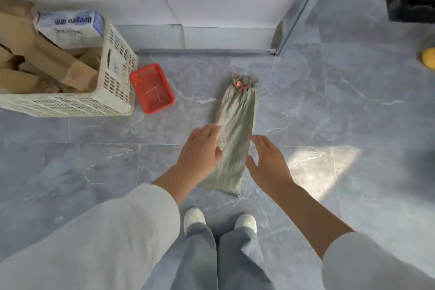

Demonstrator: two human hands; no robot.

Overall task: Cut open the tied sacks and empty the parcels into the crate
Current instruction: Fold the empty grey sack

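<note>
Sack (235,134): grey-green, pink tie at 12 o'clock end.
Crate (113,92): cream lattice.
Parcels (47,59): brown.
Small tray (151,88): red.
Floor (329,113): grey, white-veined.

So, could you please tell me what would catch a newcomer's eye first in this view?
Probably the grey-green sack lying flat on the floor in the middle, its far end bunched and tied with red, with the left hand on its left edge and the right hand open just beside it. Next, the white crate of brown parcels at the left, and the small red tray on the floor next to it.
</note>
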